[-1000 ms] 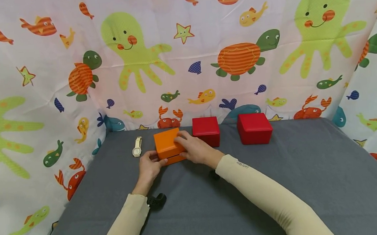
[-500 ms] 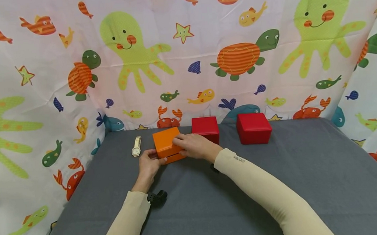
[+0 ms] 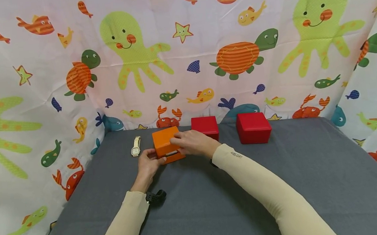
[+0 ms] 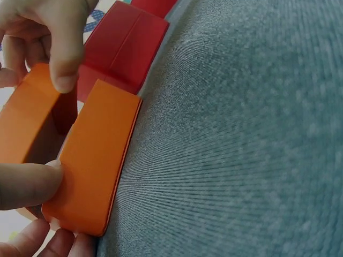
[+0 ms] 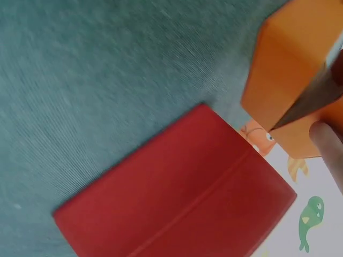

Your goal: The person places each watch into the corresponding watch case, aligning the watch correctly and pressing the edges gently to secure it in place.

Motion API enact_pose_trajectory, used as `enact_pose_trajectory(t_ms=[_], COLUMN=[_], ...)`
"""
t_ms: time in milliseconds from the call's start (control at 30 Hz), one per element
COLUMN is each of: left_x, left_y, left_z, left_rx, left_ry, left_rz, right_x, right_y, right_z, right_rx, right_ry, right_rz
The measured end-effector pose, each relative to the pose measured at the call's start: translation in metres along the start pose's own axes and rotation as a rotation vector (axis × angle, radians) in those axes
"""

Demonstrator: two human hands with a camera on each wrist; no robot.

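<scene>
An orange hinged box (image 3: 161, 138) stands near the back of the table, its lid partly raised with a gap at the front. My left hand (image 3: 147, 168) holds the base (image 4: 96, 155) at its left front corner, thumb on the front edge and fingers at the side. With its thumb and fingers, my right hand (image 3: 195, 142) grips the lid (image 4: 24, 120) by the right front edge. Through the gap a dark interior shows, and in the head view a small pale strip. Whatever else lies inside is hidden.
A gold wristwatch (image 3: 135, 146) lies to the left of the orange box. On its right stand two closed red boxes, a nearer one (image 3: 204, 125) partly behind my right hand and another (image 3: 254, 128) farther right. A patterned curtain (image 3: 198, 28) hangs behind the grey cloth (image 3: 195, 205).
The lid of the orange box has come up from nearly closed to partly open, raised by my right hand. My left hand keeps its hold on the base.
</scene>
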State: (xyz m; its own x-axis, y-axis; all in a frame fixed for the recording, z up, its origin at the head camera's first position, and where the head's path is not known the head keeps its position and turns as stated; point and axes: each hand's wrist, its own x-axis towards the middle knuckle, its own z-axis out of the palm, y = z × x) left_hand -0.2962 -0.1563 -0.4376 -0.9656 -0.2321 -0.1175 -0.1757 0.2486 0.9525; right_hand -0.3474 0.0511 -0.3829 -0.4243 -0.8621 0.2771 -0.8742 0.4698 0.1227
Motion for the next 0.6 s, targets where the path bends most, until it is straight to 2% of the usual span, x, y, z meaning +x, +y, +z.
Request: enact_pose_trajectory(t_ms=[167, 367, 600], left_x=[0.001, 0.001, 0.0], left_y=[0.0, 0.0, 0.001], left_z=[0.001, 0.001, -0.002], left_rx=[-0.009, -0.028, -0.035], left_ry=[-0.006, -0.009, -0.025], left_rz=[-0.015, -0.007, 0.005], right_x=[0.007, 0.019, 0.033], right_y=[0.006, 0.015, 0.025], right_z=[-0.013, -0.026, -0.039], right_rx=[0.078, 0.241, 0.423], right_ry=[-0.077, -0.173, -0.218], right_rz=[0.073, 0.163, 0.286])
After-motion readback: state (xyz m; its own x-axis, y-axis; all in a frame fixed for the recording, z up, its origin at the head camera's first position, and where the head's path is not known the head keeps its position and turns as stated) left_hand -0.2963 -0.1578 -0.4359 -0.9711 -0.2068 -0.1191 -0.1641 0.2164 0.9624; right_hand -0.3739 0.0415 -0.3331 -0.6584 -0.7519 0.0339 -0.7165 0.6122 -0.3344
